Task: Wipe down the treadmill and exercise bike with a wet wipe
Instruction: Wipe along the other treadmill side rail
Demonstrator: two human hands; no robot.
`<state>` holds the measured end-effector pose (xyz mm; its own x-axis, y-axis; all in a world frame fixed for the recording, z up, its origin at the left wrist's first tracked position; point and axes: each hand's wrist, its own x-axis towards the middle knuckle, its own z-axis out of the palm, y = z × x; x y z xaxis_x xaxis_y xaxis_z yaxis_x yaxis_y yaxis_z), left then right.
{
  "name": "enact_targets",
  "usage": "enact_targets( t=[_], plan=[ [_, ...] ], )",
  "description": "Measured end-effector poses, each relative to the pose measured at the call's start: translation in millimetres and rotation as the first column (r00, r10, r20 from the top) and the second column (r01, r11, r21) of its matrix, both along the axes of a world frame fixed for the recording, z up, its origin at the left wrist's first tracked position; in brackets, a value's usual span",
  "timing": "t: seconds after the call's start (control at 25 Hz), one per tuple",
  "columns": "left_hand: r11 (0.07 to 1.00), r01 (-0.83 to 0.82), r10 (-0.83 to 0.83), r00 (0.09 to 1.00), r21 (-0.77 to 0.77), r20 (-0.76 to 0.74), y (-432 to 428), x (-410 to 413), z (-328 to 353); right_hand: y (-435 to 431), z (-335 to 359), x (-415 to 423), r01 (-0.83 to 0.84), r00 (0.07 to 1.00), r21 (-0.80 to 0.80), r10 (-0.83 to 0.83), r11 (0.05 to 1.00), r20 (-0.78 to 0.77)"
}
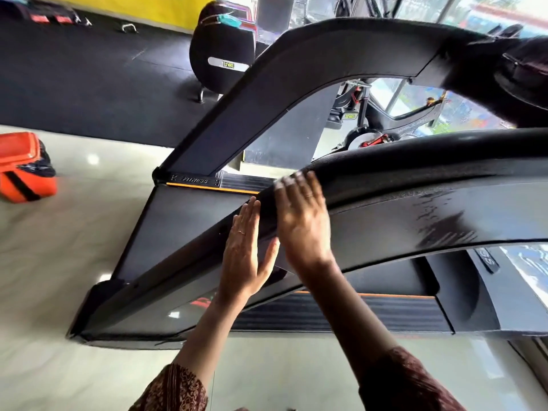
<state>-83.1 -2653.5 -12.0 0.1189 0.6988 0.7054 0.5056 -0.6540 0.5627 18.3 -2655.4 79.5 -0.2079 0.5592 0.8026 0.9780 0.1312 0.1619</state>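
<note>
Left hand (pixel 243 253), right hand (pixel 302 223) press treadmill rail (pixel 415 164) slanting down-left.

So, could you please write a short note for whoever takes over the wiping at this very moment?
Left hand: open, flat against the side of the treadmill's near rail.
Right hand: laid over the padded top of the same rail, fingers blurred. No wet wipe plainly shows; it may be under this hand.
Done: wet streaks on the rail to the right of the hands suggest that stretch is wiped.
Left: the rail's lower end, the far rail, which looks dry, and the exercise bike standing beyond the treadmill.
</note>
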Motion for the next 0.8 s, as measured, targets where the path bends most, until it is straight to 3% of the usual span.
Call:
enact_targets(
  t=[0.16,0.32,0.4,0.52,0.6,0.68,0.8],
  plan=[
    [0.989,-0.055,0.057,0.998,-0.139,0.009,-9.6,-22.9,-26.8,-2.8,-36.0,-37.9,-0.033,0.999,-0.191,0.035,0.981,0.004],
    [0.975,-0.112,0.102,0.993,-0.192,-0.061,-19.3,-52.2,-51.8,-11.9,-55.6,-54.9,-0.249,0.962,-0.383,0.272,0.890,0.007],
    [0.960,-0.136,0.131,0.991,-0.246,-0.037,-21.8,-56.7,-52.2,-15.4,-39.8,-46.9,-0.327,0.945,-0.310,0.313,0.893,-0.093],
    [0.951,-0.128,0.128,0.992,-0.283,-0.017,-22.4,-57.5,-45.5,-11.5,-4.4,-11.1,-0.129,0.979,-0.039,0.121,0.991,-0.162],
    [0.956,-0.096,0.095,0.995,-0.276,-0.015,-21.8,-52.9,-40.5,-11.3,-4.9,6.2,-0.044,0.981,0.016,0.046,0.999,-0.190],
    [0.956,-0.054,0.058,0.998,-0.289,0.004,-19.9,-46.7,-37.7,-14.5,-31.1,-1.8,-0.170,0.972,-0.105,0.149,0.980,-0.183],
    [0.955,0.001,-0.006,1.000,-0.298,-0.014,-20.1,-45.0,-43.9,-30.4,-75.2,-24.6,-0.371,0.928,-0.346,0.357,0.862,-0.106]
  ],
)
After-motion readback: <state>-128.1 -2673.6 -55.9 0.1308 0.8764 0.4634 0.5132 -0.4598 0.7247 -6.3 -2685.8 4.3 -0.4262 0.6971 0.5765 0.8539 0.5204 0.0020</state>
